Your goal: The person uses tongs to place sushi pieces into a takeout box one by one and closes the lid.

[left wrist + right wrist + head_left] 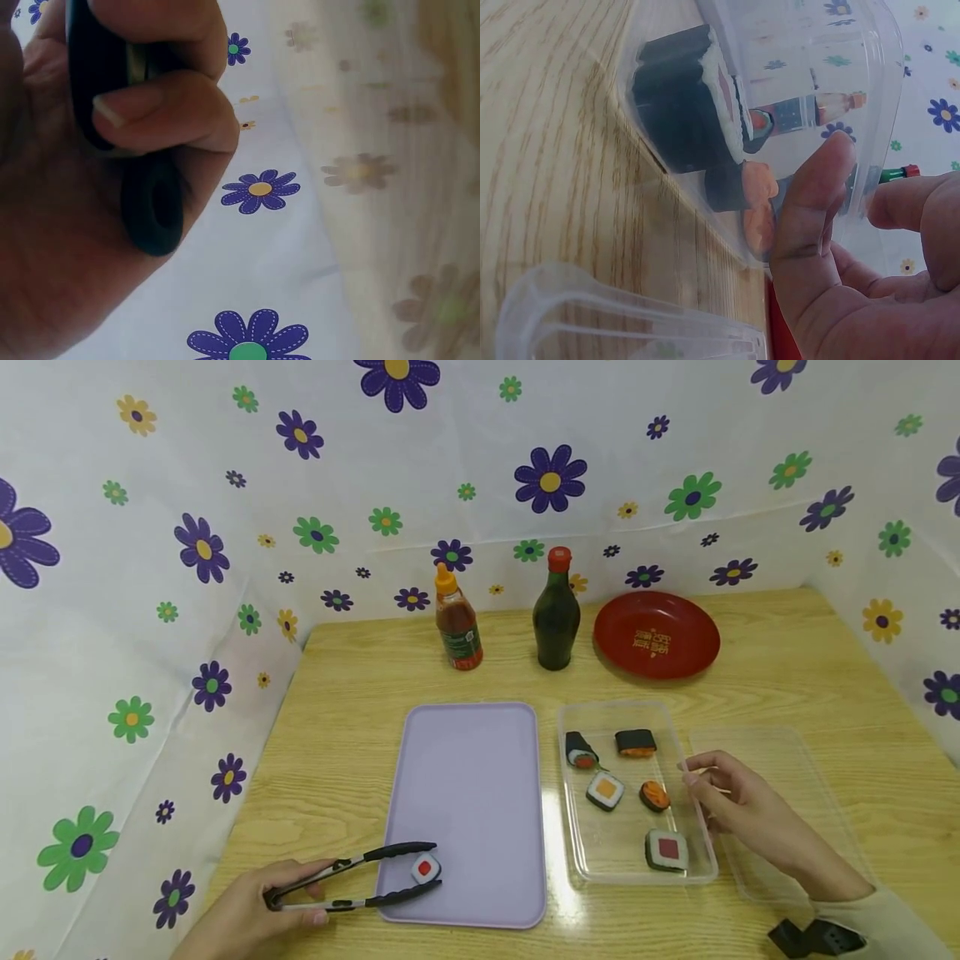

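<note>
1. Nearest the camera, low on the left, the left hand (243, 902) grips the tongs (382, 852) by their hinge end, fingers curled round them in the left wrist view.
2. The tongs' black tips stand apart over the front left part of the lilac tray (465, 777), one on either side of a small roll (426, 868) with a red centre. That roll lies on the tray; I cannot tell whether the near tip touches it.
3. The right hand (742, 802) pinches the right rim of the clear box (619, 870) between thumb and fingers.
4. The box stands just beside the tray, to its right, and holds five pieces: a dark cone (581, 750) and a black-wrapped piece (636, 743) at the back, an orange-centred roll (605, 791) and an orange-topped piece (655, 796) mid-way, and a bigger roll (666, 850) at the front right.
5. The clear lid (787, 768) lies right of the box, partly beneath the right arm.
6. Along the back of the wooden surface (345, 693) are an orange-capped sauce bottle (459, 631), a dark bottle (556, 622) with a red cap, and a red plate (690, 643).
</note>
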`<control>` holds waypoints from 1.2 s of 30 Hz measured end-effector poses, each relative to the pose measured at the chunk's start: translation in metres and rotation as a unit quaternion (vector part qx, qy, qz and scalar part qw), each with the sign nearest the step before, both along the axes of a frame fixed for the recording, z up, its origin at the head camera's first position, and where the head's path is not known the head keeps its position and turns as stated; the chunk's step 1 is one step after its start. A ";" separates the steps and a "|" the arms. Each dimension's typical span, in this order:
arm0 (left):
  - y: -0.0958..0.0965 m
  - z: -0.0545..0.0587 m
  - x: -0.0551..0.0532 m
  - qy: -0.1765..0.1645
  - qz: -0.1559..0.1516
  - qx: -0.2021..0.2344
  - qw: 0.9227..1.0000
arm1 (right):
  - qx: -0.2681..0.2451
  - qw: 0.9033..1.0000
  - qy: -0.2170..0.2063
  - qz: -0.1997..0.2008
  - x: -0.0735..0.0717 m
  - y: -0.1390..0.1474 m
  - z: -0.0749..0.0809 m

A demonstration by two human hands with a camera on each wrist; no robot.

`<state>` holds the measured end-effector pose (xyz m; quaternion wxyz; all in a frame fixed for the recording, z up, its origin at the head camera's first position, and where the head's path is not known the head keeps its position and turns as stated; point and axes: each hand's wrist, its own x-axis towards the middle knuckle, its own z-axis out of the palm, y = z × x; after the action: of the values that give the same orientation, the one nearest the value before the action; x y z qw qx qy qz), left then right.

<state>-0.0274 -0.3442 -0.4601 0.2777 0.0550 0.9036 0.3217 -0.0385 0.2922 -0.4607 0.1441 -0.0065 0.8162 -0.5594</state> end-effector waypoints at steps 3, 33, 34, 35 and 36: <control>0.000 -0.002 0.001 -0.009 0.011 0.009 1.000 | 0.004 1.000 0.000 0.000 0.000 0.000 0.000; 0.109 0.045 -0.049 0.323 -0.193 0.128 0.918 | 0.001 1.000 -0.002 -0.001 0.000 -0.001 0.000; 0.115 0.047 -0.052 0.333 -0.204 0.125 0.912 | 0.001 1.000 -0.003 -0.001 0.000 -0.001 0.000; 0.121 0.049 -0.056 0.340 -0.213 0.122 0.908 | 0.001 1.000 -0.003 -0.001 0.000 -0.001 0.000; 0.127 0.052 -0.059 0.344 -0.221 0.117 0.905 | 0.001 1.000 -0.002 -0.001 0.000 0.000 0.000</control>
<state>-0.0867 -0.2173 -0.4086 0.0047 0.3925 0.8636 0.3165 -0.0389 0.2918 -0.4603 0.1455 -0.0043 0.8166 -0.5585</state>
